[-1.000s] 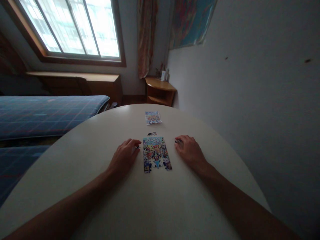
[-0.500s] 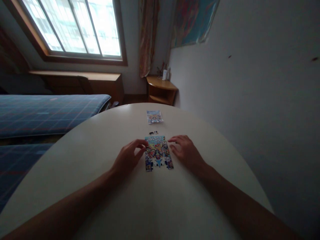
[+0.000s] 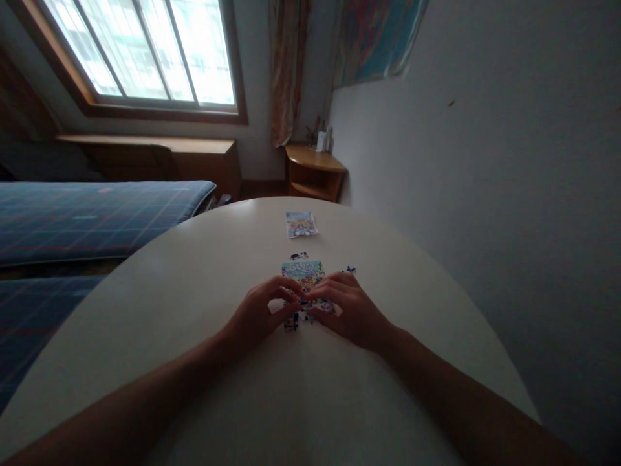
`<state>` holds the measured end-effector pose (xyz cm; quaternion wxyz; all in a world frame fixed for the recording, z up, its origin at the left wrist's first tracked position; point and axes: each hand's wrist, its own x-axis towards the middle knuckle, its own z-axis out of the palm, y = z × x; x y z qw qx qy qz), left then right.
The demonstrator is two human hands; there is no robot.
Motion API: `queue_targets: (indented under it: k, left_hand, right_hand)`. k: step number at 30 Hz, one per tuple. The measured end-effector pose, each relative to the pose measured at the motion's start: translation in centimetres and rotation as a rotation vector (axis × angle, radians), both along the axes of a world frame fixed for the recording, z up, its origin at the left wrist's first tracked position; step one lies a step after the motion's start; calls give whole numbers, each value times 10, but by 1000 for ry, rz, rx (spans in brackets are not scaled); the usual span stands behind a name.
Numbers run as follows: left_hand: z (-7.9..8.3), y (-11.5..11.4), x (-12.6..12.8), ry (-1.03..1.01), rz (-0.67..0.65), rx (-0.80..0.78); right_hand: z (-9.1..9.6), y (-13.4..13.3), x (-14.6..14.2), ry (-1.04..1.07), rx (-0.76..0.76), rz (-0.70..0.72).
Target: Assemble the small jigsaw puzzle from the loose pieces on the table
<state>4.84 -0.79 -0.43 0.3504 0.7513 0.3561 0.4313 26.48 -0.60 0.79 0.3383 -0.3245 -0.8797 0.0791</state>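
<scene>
A small colourful jigsaw puzzle (image 3: 303,268) lies flat on the round white table (image 3: 204,272). Both of my hands rest over its lower half, and their fingertips meet at its middle. My left hand (image 3: 259,312) comes in from the left with thumb and forefinger curled together in a pinch on the puzzle; what is between them is hidden. From the right, my right hand (image 3: 348,312) lays its fingers stretched across the puzzle's surface. One loose piece (image 3: 299,255) sits just beyond the puzzle's far edge. Another loose piece (image 3: 349,270) lies by my right fingers.
A small printed picture card (image 3: 301,224) lies farther back on the table. Right of the table is a bare wall. A bed with a blue checked cover (image 3: 87,217) stands to the left. A wooden corner shelf (image 3: 314,171) and a window are behind.
Both hands have moved inward from the puzzle's sides onto its middle. The right hand has left a loose piece on the table where it rested before.
</scene>
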Motion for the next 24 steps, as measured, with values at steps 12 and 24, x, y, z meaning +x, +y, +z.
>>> queue_targets:
  k: [12,24]
  left_hand:
    - [0,-2,0,-43,-66,-44]
    - [-1,3,0,58,23,3]
  right_hand:
    - [-1,3,3,-9,14,-11]
    - [-2,4,6,9,-15,-21]
